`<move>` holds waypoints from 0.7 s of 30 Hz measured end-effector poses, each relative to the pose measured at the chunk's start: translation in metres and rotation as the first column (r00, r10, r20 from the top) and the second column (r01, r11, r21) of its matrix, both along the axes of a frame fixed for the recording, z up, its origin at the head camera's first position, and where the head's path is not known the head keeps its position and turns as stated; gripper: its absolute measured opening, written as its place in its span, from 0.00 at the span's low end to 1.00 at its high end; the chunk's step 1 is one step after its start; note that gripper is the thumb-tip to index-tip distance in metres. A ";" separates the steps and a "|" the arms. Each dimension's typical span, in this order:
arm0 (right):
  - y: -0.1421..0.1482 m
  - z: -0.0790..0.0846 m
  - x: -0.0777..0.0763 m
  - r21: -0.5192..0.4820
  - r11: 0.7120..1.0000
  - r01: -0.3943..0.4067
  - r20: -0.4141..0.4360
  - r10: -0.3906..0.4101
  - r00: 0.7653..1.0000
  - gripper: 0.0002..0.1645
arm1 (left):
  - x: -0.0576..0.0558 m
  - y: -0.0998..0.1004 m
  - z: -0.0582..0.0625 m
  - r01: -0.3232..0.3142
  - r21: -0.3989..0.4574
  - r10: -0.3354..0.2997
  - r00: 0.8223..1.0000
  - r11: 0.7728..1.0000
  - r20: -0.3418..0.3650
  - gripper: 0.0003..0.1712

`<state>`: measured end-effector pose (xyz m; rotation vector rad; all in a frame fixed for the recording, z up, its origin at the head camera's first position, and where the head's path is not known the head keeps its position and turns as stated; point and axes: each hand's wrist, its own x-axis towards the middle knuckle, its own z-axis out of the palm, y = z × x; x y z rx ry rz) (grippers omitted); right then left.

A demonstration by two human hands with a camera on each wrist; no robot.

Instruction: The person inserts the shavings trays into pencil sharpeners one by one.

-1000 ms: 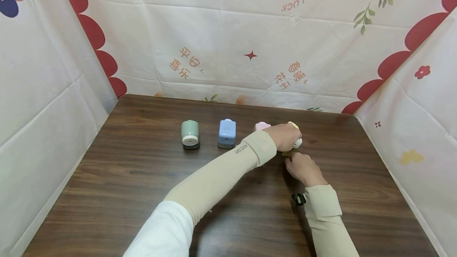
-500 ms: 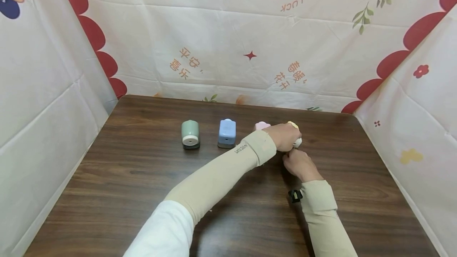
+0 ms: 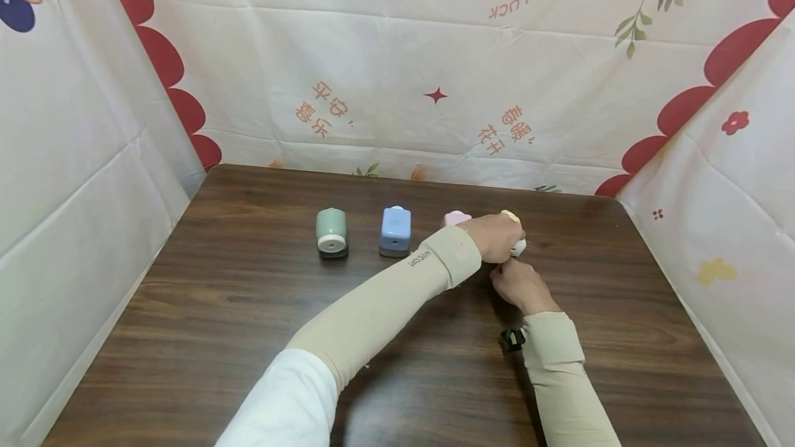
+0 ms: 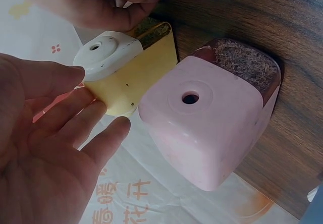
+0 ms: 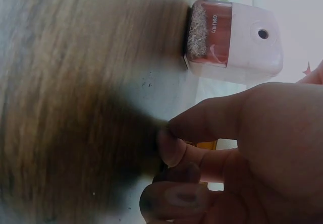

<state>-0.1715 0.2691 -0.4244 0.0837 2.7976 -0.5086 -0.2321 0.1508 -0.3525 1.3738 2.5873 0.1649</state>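
In the left wrist view a yellow pencil sharpener (image 4: 126, 82) with a white front shows a pencil hole and a see-through shavings drawer (image 4: 155, 35). My left hand (image 3: 495, 236) grips its body, thumb by the white front and fingertips along the yellow side. Right in front of the drawer is my right hand (image 3: 523, 285), fingers curled and thumb meeting the index finger at the drawer's front; most of that contact is hidden. Beside the yellow sharpener stands a pink pencil sharpener (image 4: 202, 118), its drawer full of shavings, partly covered by my left hand in the head view.
Further left on the brown wooden table (image 3: 248, 323) stand a blue pencil sharpener (image 3: 395, 227) and a green pencil sharpener (image 3: 331, 226), in a row with the others. A printed white cloth (image 3: 373, 54) hangs behind the table and along both sides.
The shavings drawer, partly out of the yellow sharpener a second ago, has slid inward. My right hand has moved slightly forward and left with it. The left hand keeps its place.
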 end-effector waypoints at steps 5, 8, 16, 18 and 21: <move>0.002 0.000 0.000 0.005 1.000 -0.007 -0.002 0.007 1.000 0.19 | 0.000 0.001 0.000 -0.001 0.001 0.001 1.000 1.000 -0.006 0.16; 0.003 -0.001 0.000 0.013 1.000 -0.010 -0.007 0.010 1.000 0.20 | -0.002 0.001 -0.002 0.006 0.009 -0.005 1.000 1.000 -0.018 0.16; 0.006 0.001 0.004 0.028 1.000 -0.014 -0.003 0.015 1.000 0.12 | -0.005 0.000 -0.004 0.030 0.031 -0.029 0.999 0.999 -0.037 0.15; 0.006 0.004 0.005 0.030 0.999 -0.018 -0.010 0.018 1.000 0.13 | -0.005 -0.001 -0.003 0.022 0.042 -0.021 0.999 0.999 -0.031 0.16; 0.005 0.009 0.007 0.024 0.999 -0.028 -0.033 0.029 0.999 0.16 | -0.004 -0.001 -0.003 0.003 0.066 -0.001 1.000 0.998 -0.026 0.16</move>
